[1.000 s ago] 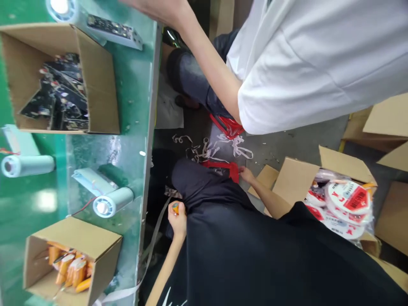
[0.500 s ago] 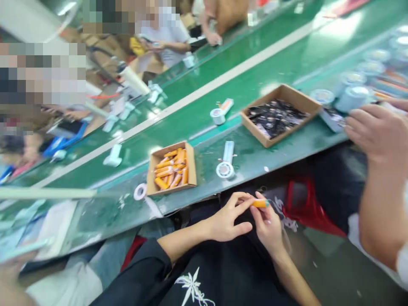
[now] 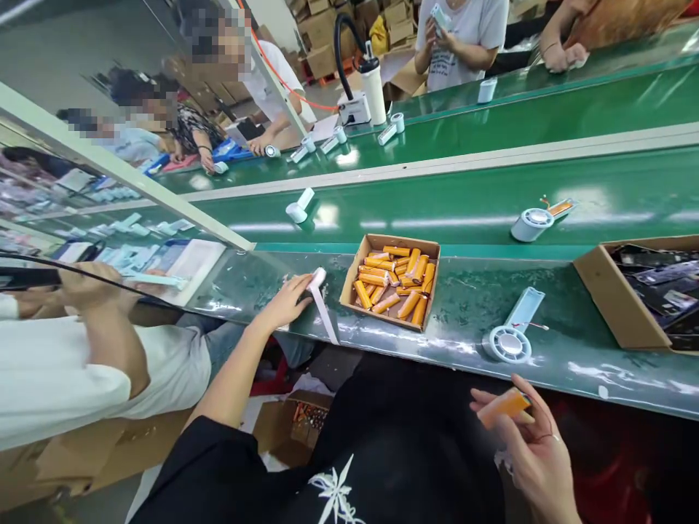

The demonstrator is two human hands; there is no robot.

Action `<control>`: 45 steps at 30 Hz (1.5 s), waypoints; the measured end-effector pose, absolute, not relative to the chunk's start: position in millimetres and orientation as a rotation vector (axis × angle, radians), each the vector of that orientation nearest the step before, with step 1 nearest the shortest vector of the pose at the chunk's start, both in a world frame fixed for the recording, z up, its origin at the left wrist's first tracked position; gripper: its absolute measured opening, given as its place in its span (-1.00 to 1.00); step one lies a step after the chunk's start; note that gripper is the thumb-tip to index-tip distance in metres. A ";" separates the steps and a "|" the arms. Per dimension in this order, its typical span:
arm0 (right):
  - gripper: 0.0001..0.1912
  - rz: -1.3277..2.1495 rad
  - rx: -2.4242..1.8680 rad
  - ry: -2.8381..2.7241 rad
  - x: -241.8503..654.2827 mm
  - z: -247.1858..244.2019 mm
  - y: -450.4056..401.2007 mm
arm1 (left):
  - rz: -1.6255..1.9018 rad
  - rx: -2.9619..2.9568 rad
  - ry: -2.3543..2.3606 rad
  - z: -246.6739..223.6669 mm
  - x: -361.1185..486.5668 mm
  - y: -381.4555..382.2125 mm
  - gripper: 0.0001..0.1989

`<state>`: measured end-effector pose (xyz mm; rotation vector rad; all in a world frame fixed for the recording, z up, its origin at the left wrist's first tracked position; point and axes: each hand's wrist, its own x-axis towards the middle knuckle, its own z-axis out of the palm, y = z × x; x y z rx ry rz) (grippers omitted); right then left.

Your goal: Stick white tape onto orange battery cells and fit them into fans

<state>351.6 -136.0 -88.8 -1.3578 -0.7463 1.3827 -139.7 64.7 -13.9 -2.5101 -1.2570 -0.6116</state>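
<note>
At the bench's near edge, my left hand (image 3: 284, 303) reaches out and has its fingertips on a small roll of white tape (image 3: 318, 277), which looks tilted up. A loose strip of tape runs from the roll towards the edge. My right hand (image 3: 538, 447) pinches an orange-wrapped cylindrical battery (image 3: 503, 407) between thumb and fingers, above my lap; a thin wire shows by the fingers. Between the hands, a cardboard box (image 3: 345, 290) of several similar orange batteries stands on the bench. A light-blue handheld fan body (image 3: 510, 342) with loose wires lies beyond my right hand.
The green conveyor belt (image 3: 415, 200) carries more fan parts, including an open fan body (image 3: 532, 224). A cardboard box (image 3: 617, 306) of dark flat packets stands at right. A slanted white post (image 3: 136, 178) rises at left, near a co-worker's arm (image 3: 112, 327). Co-workers sit opposite.
My left hand has left the battery and moved left to the tape roll. My right hand keeps the battery, now lower right. The view has turned left.
</note>
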 end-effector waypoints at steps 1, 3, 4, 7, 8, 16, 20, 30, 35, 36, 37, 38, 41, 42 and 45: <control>-0.34 1.446 -1.318 -0.790 345.3 -85.9 -128.2 | -0.573 -2.509 -1.266 -16.9 -146.6 63.5 -0.44; -0.49 1.582 -1.181 -0.910 327.3 -75.6 -108.1 | -0.529 -2.476 -1.315 -18.2 -145.2 56.4 -0.59; -0.57 1.646 -1.086 -0.985 315.5 -68.4 -96.2 | -0.521 -2.456 -1.339 -15.8 -137.8 50.7 -0.69; -0.70 1.790 -0.771 -1.214 273.5 -44.5 -57.4 | -0.539 -2.458 -1.300 2.4 -98.2 29.7 -0.88; -0.70 1.835 -0.676 -1.273 259.6 -37.8 -45.7 | -0.556 -2.498 -1.230 10.1 -83.0 23.7 -0.82; -0.67 2.058 -0.580 -1.292 237.2 -29.6 -31.8 | -0.574 -2.812 -1.113 20.5 -38.6 40.1 -0.65; -0.73 1.977 -0.793 -1.448 281.0 -23.0 -47.9 | -0.715 -2.728 -1.021 14.1 -40.9 48.4 -0.57; -0.50 1.496 -1.184 -1.370 351.8 10.6 -58.8 | -0.502 -3.097 -0.303 45.0 38.7 31.2 -0.74; -0.54 1.188 -1.356 -1.713 353.4 12.0 -66.6 | -0.403 -3.102 -0.219 43.1 69.3 27.3 -0.82; -0.54 1.133 -1.361 -1.773 354.7 12.9 -67.5 | -0.380 -3.094 -0.196 42.7 72.3 27.4 -0.83; -0.53 1.096 -1.359 -1.818 356.2 14.6 -67.9 | -0.356 -3.084 -0.163 42.4 74.8 27.6 -0.84; -0.53 1.073 -1.358 -1.850 357.5 16.9 -67.9 | -0.326 -3.074 -0.126 42.3 76.9 27.7 -0.84; -0.55 1.043 -1.389 -1.902 360.5 26.1 -65.3 | -0.250 -3.051 -0.047 42.2 82.9 26.9 -0.83; -0.56 1.050 -1.403 -1.914 361.2 28.6 -63.8 | -0.231 -3.048 -0.026 42.1 84.8 26.1 -0.83; -0.63 1.158 -1.427 -1.870 360.9 27.5 -60.6 | -0.203 -3.045 -0.006 42.4 90.0 22.9 -0.84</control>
